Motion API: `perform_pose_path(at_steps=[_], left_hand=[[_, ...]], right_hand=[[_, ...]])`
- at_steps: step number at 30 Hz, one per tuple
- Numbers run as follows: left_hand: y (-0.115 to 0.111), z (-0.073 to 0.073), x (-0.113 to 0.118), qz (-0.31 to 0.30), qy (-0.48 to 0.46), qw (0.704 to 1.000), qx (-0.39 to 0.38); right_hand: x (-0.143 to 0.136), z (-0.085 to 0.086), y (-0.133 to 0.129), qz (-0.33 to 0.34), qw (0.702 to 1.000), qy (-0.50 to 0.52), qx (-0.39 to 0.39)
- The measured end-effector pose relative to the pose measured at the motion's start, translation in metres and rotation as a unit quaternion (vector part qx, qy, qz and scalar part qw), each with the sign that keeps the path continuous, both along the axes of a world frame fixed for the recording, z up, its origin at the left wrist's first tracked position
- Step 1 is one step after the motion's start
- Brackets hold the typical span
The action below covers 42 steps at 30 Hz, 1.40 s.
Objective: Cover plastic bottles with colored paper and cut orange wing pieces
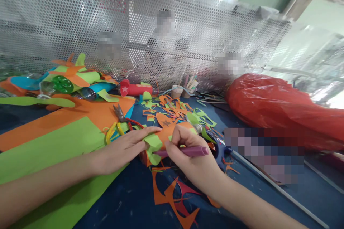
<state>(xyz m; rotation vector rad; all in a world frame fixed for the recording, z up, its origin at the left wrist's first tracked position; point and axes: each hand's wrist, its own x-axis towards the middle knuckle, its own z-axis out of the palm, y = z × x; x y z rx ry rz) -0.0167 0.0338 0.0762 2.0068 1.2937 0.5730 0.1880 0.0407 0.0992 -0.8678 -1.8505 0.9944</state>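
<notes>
Right hand [195, 164]: closed around a purple marker [195, 151], tip at the light-green paper flap [155, 143]
Left hand [125, 150]: fingers stretched against the flap, whether gripping I cannot tell
Orange-paper-wrapped bottle [164, 136]: between both hands, over the blue tabletop [113, 204]
Red-handled scissors [120, 113]: just beyond the left hand
Paper offcuts [168, 195]: strewn beyond the bottle and nearer the person

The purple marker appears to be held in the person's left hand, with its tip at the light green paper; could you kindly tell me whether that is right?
Not quite: the head view shows the purple marker in the right hand, not the left hand. Its tip is indeed at the light green paper.
</notes>
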Motion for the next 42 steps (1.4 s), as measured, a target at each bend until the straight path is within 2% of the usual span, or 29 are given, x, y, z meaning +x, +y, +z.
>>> perform_pose_path(at_steps=[8,14,23,28,42], left_hand=[[0.000,0.000,-0.001,-0.010,0.001,1.000,0.001],[0.000,0.002,-0.001,-0.015,-0.001,1.000,-0.006],[0.001,-0.002,-0.001,0.006,-0.046,0.999,-0.029],[-0.001,0.002,0.001,0.017,-0.038,0.998,-0.046],[-0.001,0.003,0.001,-0.001,-0.004,1.000,-0.010]], right_hand=[[0.003,-0.005,0.004,-0.027,0.999,-0.018,0.027],[0.004,-0.006,0.006,-0.022,0.999,-0.012,0.034],[0.004,-0.003,0.007,-0.020,0.998,-0.020,0.048],[0.007,0.003,0.006,-0.026,0.998,-0.031,0.053],[0.006,0.003,0.005,-0.037,0.997,-0.038,0.061]])
